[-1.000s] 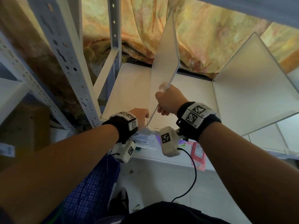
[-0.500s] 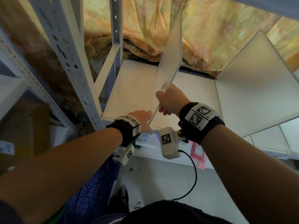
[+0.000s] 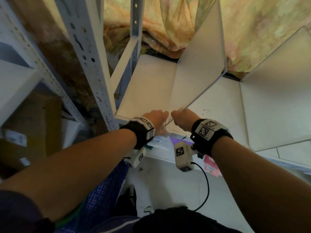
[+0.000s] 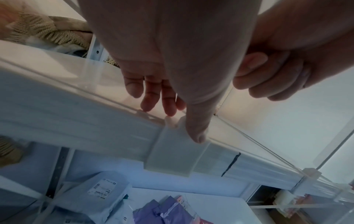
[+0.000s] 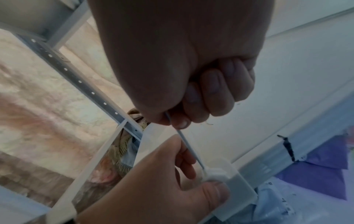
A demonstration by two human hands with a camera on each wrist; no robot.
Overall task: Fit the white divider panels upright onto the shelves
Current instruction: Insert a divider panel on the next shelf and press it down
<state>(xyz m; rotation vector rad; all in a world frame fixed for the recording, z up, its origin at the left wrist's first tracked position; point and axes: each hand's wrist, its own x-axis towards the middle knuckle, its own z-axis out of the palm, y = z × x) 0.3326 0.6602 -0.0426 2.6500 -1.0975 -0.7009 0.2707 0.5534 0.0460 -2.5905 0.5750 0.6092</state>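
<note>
A white divider panel (image 3: pixel 198 68) stands on the white shelf (image 3: pixel 148 84), leaning to the right. My right hand (image 3: pixel 183 118) grips its thin front edge (image 5: pixel 189 145) low down in a fist (image 5: pixel 201 94). Right beside it, my left hand (image 3: pixel 156 117) pinches a clear plastic clip (image 4: pixel 172 156) on the shelf's front lip. The thumb presses the clip's face (image 5: pixel 235 195) and the fingers (image 4: pixel 159 91) lie on the shelf top. The panel's lower front corner meets the clip's top. A second divider (image 3: pixel 272 91) stands upright further right.
A perforated grey upright (image 3: pixel 89 61) and a diagonal brace (image 3: pixel 124 52) bound the shelf's left side. Patterned cloth (image 3: pixel 168 22) hangs behind. Another clear clip (image 4: pixel 310 175) sits on the lip to the right. Purple packets (image 4: pixel 168 212) lie on the shelf below.
My right hand has come down to the shelf's front lip with the panel, which now leans right with its face showing. My left hand has closed in beside it at the clip.
</note>
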